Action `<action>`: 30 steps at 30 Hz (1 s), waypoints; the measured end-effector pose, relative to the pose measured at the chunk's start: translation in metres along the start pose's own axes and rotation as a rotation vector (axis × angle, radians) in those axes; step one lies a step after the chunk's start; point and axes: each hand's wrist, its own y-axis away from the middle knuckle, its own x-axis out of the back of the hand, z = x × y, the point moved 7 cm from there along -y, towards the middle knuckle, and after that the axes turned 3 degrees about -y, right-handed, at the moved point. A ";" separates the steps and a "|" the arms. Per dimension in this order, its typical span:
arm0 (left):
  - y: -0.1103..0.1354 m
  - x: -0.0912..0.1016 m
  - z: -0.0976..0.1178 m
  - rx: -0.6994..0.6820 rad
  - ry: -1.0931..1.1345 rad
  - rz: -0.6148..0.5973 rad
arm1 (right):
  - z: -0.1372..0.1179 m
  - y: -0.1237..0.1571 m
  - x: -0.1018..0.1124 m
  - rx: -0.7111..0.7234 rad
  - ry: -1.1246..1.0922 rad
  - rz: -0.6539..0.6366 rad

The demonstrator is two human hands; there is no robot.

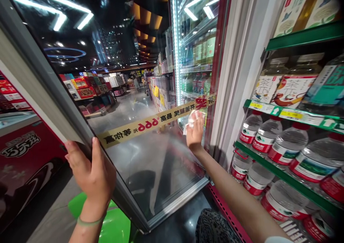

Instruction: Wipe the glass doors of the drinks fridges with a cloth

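My left hand (92, 173) is wrapped round the outer edge of an open glass cooler door (166, 178), its thumb on the frame. With my right hand (195, 132) I press a crumpled white wipe (198, 117) against the inner side of the glass. The wipe lies at the right part of a gold sticker strip (126, 132) that crosses the pane, its lettering seen reversed. The glass carries hazy smears and reflections around the strip.
To the right, cooler shelves (285, 171) hold water bottles (288, 142) and tea bottles (292, 82). A bright green stool (115, 225) stands behind the door at lower left, near a red chest freezer (24, 157). Store displays (86, 87) show through the glass.
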 end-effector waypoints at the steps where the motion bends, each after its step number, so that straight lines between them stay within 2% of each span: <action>1: 0.000 -0.001 -0.003 0.028 0.020 -0.001 | 0.001 0.000 0.001 -0.053 0.008 0.030; 2: 0.000 -0.002 -0.005 0.049 0.036 0.000 | -0.003 0.000 -0.001 -0.031 0.010 -0.002; 5: 0.001 -0.005 -0.008 0.060 0.054 0.001 | -0.032 0.004 -0.019 0.298 -0.014 -0.261; 6: 0.001 -0.005 -0.007 0.048 0.046 0.004 | -0.036 0.003 -0.021 0.335 -0.014 -0.272; 7: 0.001 -0.005 -0.007 0.035 0.031 0.008 | -0.035 -0.001 -0.018 0.294 -0.005 -0.218; 9: 0.002 -0.005 -0.006 0.021 -0.005 0.010 | -0.028 -0.010 -0.008 0.098 0.032 -0.035; 10: 0.002 -0.005 -0.006 0.015 -0.021 0.009 | -0.027 -0.013 -0.005 0.046 0.044 0.012; 11: 0.002 -0.005 -0.006 0.005 -0.033 0.011 | -0.032 -0.013 -0.006 0.072 0.046 0.005; 12: 0.002 -0.005 -0.005 -0.009 -0.043 0.015 | -0.042 -0.012 -0.010 0.178 0.037 -0.046; 14: 0.002 -0.005 -0.002 -0.055 -0.056 0.033 | -0.065 -0.003 -0.018 0.479 0.014 -0.180; 15: 0.002 -0.005 0.000 -0.077 -0.059 0.047 | -0.072 0.001 -0.019 0.575 0.013 -0.211; 16: 0.002 -0.005 0.000 -0.090 -0.057 0.061 | -0.075 0.001 -0.018 0.595 0.022 -0.207; 19: 0.001 -0.005 -0.002 -0.076 -0.025 0.100 | -0.075 -0.010 -0.014 0.383 0.086 -0.117; 20: 0.001 -0.005 -0.004 -0.065 -0.015 0.109 | -0.080 -0.012 -0.016 0.364 0.096 -0.127; 21: 0.001 -0.005 -0.005 -0.052 -0.006 0.115 | -0.089 -0.011 -0.021 0.406 0.098 -0.173; 23: 0.000 -0.004 -0.008 -0.035 0.004 0.130 | -0.111 -0.005 -0.033 0.594 0.079 -0.314; 25: 0.001 -0.001 -0.009 -0.025 0.010 0.154 | -0.125 -0.002 -0.037 0.697 0.044 -0.350; 27: 0.000 0.001 -0.011 0.020 0.026 0.164 | -0.128 -0.012 -0.032 0.594 0.017 -0.224; 29: -0.001 0.002 -0.018 0.135 0.082 0.150 | -0.131 -0.021 -0.027 0.481 0.000 -0.101; 30: -0.001 0.001 -0.023 0.209 0.130 0.136 | -0.139 -0.022 -0.027 0.508 -0.010 -0.092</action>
